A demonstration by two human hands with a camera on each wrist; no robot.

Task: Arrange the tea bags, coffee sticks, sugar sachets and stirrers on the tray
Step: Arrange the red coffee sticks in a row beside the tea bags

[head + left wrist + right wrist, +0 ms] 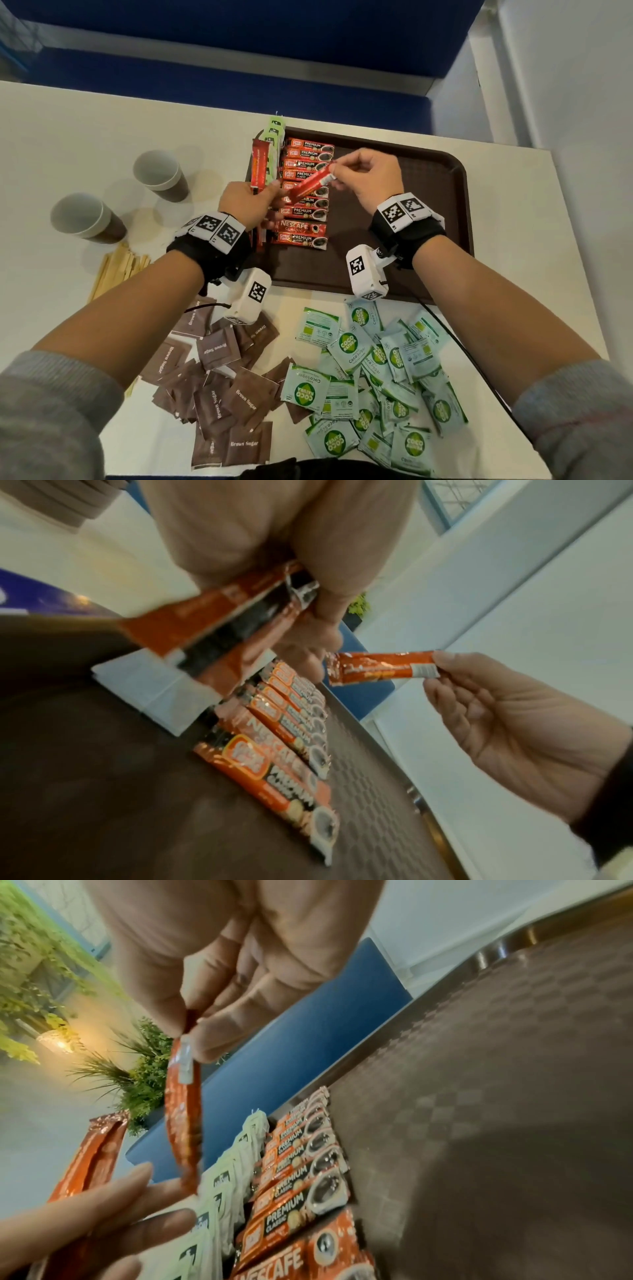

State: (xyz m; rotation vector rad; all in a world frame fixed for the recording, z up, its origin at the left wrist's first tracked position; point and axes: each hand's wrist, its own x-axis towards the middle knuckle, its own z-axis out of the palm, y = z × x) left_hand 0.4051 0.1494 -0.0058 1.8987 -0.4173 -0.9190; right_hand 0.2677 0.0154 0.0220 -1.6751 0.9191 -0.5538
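Two hands were up over the brown tray (445,219). The right hand (371,178) pinched one end of a red coffee stick (310,186) with its thumb and finger, holding it in the air above the tray. The left hand (246,205) gripped a few more red sticks (259,168), and its fingertips were just beside the low end of the lifted stick. A neat row of coffee sticks (303,192) lay on the left part of the tray, with pale green tea bags (274,137) next to it at the tray's edge. Brown sugar sachets (219,387), green sugar sachets (376,377), wooden stirrers (116,270) and two paper cups (161,174) sat on the bench (68,137).
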